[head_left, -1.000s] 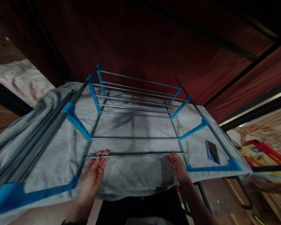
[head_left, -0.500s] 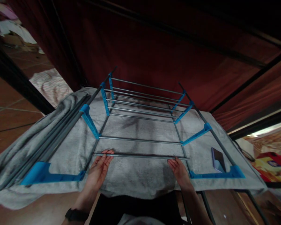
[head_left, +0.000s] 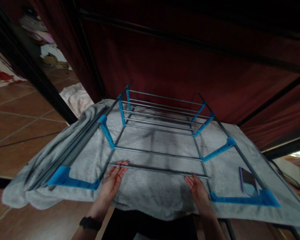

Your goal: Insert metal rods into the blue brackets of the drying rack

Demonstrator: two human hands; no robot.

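Between my two hands a thin grey metal rod (head_left: 155, 170) lies level across the near end of a rack frame. My left hand (head_left: 115, 176) grips it near its left end, palm up, fingers closed around it. Close to the rod's right end, my right hand (head_left: 195, 186) pinches it. The rack has grey tubes and blue plastic brackets; a blue bracket (head_left: 72, 180) is left of my left hand, and another blue bracket (head_left: 245, 199) is right of my right hand. Beyond the held rod, a fixed crossbar (head_left: 157, 153) joins two middle brackets.
Several loose grey tubes (head_left: 67, 151) lie along the left on the grey blanket (head_left: 150, 196). A phone (head_left: 249, 181) rests inside the right bracket. Behind the rack hangs a dark red curtain (head_left: 155, 63). A black post (head_left: 40, 76) stands at the left, over a tiled floor (head_left: 25, 113).
The view has turned slightly left, so everything sits further right in the picture. Both hands keep their hold on the rod, which stays in about the same place relative to the rack.
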